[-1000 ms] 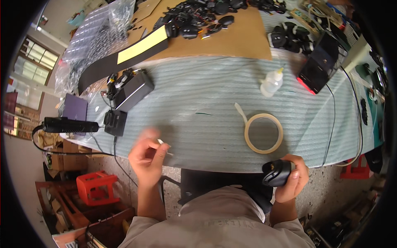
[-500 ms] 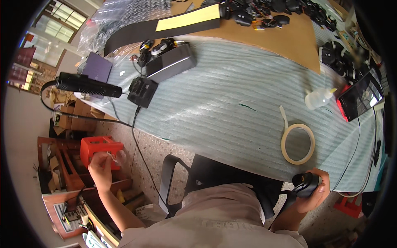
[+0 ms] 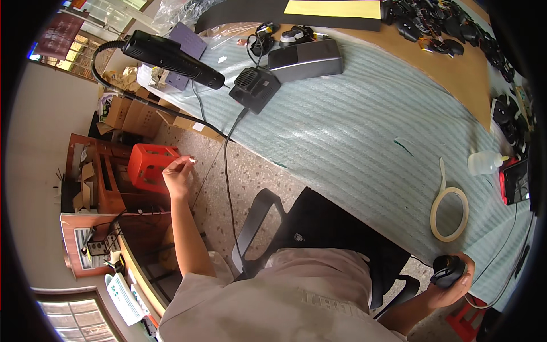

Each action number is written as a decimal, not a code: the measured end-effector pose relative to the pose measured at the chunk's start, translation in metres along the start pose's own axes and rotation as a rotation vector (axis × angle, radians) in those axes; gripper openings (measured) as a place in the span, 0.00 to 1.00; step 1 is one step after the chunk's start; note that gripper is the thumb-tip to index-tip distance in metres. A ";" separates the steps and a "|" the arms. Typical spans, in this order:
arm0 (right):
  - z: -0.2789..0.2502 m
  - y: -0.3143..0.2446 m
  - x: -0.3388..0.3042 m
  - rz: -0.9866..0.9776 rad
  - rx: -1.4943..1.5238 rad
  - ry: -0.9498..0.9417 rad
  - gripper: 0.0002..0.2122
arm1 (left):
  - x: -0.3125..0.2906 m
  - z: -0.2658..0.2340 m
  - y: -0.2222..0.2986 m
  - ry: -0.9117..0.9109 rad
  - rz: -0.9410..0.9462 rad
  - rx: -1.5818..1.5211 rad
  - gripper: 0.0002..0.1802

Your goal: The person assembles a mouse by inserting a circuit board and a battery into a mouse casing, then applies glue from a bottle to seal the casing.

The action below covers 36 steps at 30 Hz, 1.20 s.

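My left hand (image 3: 178, 174) is raised over the floor left of the table, thumb and fingers pinched on a small white scrap (image 3: 192, 161). What kind of scrap it is cannot be made out. A red plastic stool (image 3: 149, 162) stands just beyond that hand. At the table's near right edge my right hand (image 3: 462, 285) is wrapped round a black rounded plastic piece (image 3: 447, 270); palm and fingers cover part of it. Close by on the table lies a roll of cream tape (image 3: 434, 218), its loose end sticking up and away from me.
A black electric screwdriver (image 3: 171, 58) with a thick cable juts over the table's left edge, near a black adapter box (image 3: 255, 89) and a grey box (image 3: 306, 59). A squeeze bottle (image 3: 484, 163) and a red-edged screen device (image 3: 516, 181) are at the right. A chair (image 3: 261, 222) sits close.
The whole view has turned left, shifting the table rightward in the picture. My left hand has moved up and right, still pinching the white scrap; my right hand keeps its hold.
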State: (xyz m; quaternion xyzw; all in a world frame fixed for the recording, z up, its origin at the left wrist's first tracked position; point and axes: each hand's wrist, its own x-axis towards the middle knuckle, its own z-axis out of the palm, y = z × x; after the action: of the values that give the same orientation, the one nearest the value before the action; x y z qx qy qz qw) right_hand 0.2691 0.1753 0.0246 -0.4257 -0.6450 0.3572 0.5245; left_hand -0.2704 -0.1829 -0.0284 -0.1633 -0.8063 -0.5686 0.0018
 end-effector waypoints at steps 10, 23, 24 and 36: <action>0.000 -0.003 0.002 0.012 -0.068 0.065 0.26 | 0.001 -0.002 -0.026 0.030 -0.147 -0.138 0.08; 0.009 -0.009 0.025 -0.106 0.295 -0.194 0.13 | -0.014 -0.158 -0.267 -0.145 -0.017 0.362 0.30; 0.005 -0.012 0.020 -0.121 0.224 -0.156 0.13 | -0.032 -0.121 -0.277 -0.210 -0.015 0.311 0.30; -0.009 -0.010 0.022 -0.131 0.309 -0.259 0.12 | -0.083 -0.117 -0.285 -0.451 -0.341 0.538 0.18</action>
State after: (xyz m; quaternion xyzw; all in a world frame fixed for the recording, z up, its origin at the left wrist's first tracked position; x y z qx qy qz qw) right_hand 0.2746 0.1918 0.0439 -0.2480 -0.6711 0.4686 0.5182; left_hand -0.2891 -0.3970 -0.2639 -0.1414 -0.9224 -0.2787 -0.2271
